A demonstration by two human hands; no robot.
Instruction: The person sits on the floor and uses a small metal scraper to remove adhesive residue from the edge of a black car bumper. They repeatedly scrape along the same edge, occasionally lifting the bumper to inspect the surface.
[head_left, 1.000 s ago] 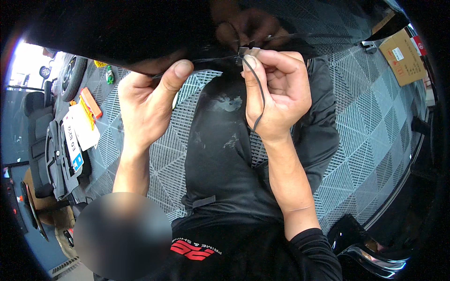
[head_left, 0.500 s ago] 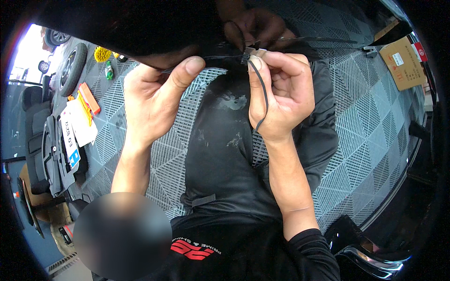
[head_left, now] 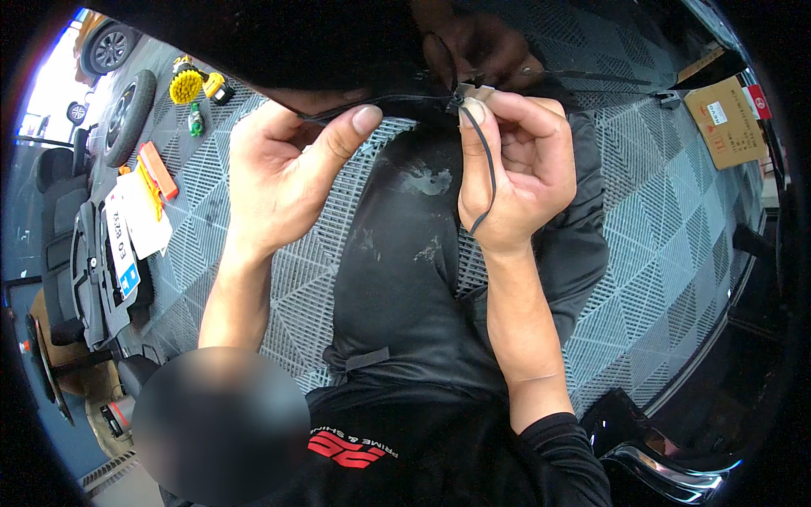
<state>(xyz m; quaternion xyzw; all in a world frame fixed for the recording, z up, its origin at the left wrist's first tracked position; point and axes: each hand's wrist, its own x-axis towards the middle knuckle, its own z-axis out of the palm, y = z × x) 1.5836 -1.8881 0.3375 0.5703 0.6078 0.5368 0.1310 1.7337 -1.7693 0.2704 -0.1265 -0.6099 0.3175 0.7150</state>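
Observation:
A glossy dark panel (head_left: pixel 338 42) hangs over the upper part of the view and mirrors the hands. At its lower edge my right hand (head_left: pixel 519 169) is closed, pinching a small black connector (head_left: pixel 457 100) between thumb and fingers. A thin black cord (head_left: pixel 492 173) loops from the pinch down over the palm. Another dark strand (head_left: pixel 380 100) runs left along the panel edge toward my left hand (head_left: pixel 283 177). The left thumb stretches out just below that edge. Its other fingers bend behind the panel and are largely hidden, so their grip does not show.
Grey tiled grating (head_left: pixel 304 287) covers the floor. On the left lie a wheel (head_left: pixel 131 118), a yellow round brush (head_left: pixel 186 86), a green bottle (head_left: pixel 196 120), an orange box (head_left: pixel 159 169), a licence plate (head_left: pixel 122 241) and a car seat (head_left: pixel 63 203). A cardboard box (head_left: pixel 726 122) stands at right.
Both hands and the connector appear slightly farther right, with the right hand also a little lower. The view has shifted, showing more of the yellow brush and the car at upper left.

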